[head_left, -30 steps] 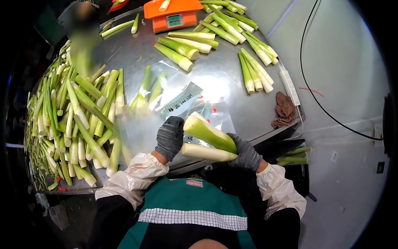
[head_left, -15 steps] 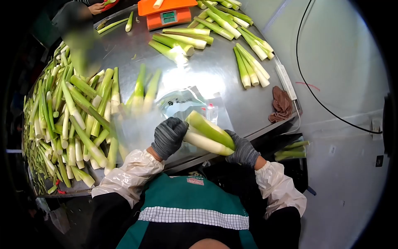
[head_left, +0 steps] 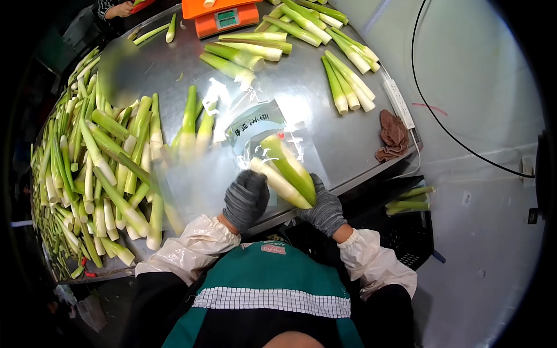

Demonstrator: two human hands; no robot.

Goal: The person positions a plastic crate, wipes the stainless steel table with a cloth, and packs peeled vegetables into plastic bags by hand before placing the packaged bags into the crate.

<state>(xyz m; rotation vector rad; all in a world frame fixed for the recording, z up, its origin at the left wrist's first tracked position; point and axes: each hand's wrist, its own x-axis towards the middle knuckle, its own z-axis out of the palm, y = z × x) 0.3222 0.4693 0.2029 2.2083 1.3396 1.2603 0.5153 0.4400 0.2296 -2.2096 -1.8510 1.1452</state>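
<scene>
Two thick pale-green stalks (head_left: 288, 168) are in my right hand (head_left: 322, 205), gloved in grey, with its fingers round their lower ends. Their upper ends lean away from me over a clear plastic bag (head_left: 304, 152) with a printed label. My left hand (head_left: 246, 199), also in a grey glove, is closed at the bag's near edge, just left of the stalks; its fingertips are hidden, and the bag film seems to run into it. More clear bags (head_left: 200, 174) lie flat to its left, some over the stalks there.
A large heap of stalks (head_left: 107, 191) covers the left of the metal table (head_left: 348, 156). An orange scale (head_left: 223, 20) and stalk groups (head_left: 348, 81) are at the back. A brown cloth (head_left: 393, 136) and power strip (head_left: 399, 103) lie right. Another person's hand (head_left: 120, 9) shows top left.
The stalks in my right hand have swung upright and moved over the bag's opening end. My right hand has shifted left and my left hand slightly down. The view has shifted a little.
</scene>
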